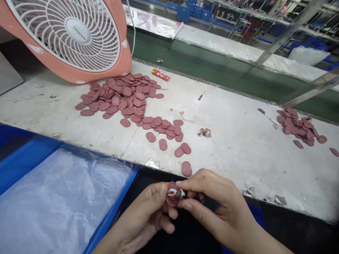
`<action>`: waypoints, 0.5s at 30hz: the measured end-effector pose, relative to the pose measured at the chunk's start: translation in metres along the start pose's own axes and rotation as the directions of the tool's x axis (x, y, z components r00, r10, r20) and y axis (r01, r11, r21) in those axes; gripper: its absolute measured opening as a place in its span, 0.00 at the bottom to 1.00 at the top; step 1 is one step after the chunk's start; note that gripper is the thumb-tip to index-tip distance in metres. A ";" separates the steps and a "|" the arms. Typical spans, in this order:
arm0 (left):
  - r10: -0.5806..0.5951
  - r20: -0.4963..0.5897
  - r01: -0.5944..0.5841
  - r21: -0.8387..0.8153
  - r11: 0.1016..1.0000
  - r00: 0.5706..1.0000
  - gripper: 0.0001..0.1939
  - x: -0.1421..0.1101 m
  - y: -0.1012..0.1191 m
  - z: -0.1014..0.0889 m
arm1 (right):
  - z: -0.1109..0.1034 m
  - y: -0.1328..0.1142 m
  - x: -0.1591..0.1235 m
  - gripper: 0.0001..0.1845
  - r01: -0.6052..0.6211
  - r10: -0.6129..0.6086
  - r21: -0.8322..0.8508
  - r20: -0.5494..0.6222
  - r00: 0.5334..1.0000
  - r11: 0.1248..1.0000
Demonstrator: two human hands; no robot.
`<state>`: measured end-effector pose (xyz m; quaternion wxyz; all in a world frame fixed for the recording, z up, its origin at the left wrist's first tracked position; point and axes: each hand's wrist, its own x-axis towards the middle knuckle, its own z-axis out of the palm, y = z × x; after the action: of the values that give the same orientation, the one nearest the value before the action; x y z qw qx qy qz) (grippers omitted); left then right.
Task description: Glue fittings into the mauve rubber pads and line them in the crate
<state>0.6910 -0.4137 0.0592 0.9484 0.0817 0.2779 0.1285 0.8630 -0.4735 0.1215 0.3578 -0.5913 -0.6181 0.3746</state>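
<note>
My left hand (153, 211) pinches a small reddish-brown oval pad (171, 198) between thumb and fingers, just below the table's front edge. My right hand (212, 201) meets it from the right, its thumb and forefinger pinched on a tiny dark and whitish bit at the pad's face. A big heap of the same oval pads (124, 95) lies on the white worktable (238, 148) in front of the fan. A looser trail of pads (164, 128) runs from the heap toward my hands, the nearest pad (186, 168) at the table edge.
An orange fan with a white grille (71, 33) leans at the back left. A blue bin lined with clear plastic (53, 201) sits at my lower left. A second pile of pads (299, 127) lies at the right. A green conveyor belt (217, 67) runs behind the table, with a small red box (160, 74) near it.
</note>
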 end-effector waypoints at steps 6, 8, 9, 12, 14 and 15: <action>0.004 0.041 -0.004 0.000 1.000 0.999 0.13 0.001 0.001 -0.002 | 0.001 -0.001 0.003 0.13 -0.037 0.036 0.073 0.016 0.999 0.997; 0.008 0.042 -0.008 -0.001 1.000 0.999 0.13 0.001 0.001 -0.003 | 0.001 0.000 0.003 0.14 -0.046 0.045 0.080 0.023 0.999 0.996; 0.009 0.040 -0.009 0.003 1.000 0.999 0.13 0.001 0.002 -0.002 | 0.001 0.001 0.004 0.15 -0.046 0.043 0.081 0.032 0.999 0.996; 0.008 0.036 -0.009 0.025 1.000 0.999 0.14 0.002 0.004 -0.002 | 0.002 0.001 0.004 0.16 -0.015 0.012 0.063 0.035 0.999 0.998; 0.015 0.036 -0.016 0.043 0.999 0.999 0.16 0.002 0.004 -0.002 | 0.003 0.000 0.006 0.14 0.047 -0.046 0.026 -0.027 0.999 0.999; 0.023 0.030 -0.025 0.055 0.998 0.999 0.18 0.002 0.004 -0.002 | 0.005 -0.001 0.007 0.13 0.088 -0.089 -0.010 -0.069 0.994 0.996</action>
<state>0.6909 -0.4093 0.0576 0.9482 0.1129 0.2666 0.1310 0.8581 -0.4671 0.1201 0.3934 -0.5772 -0.6322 0.3354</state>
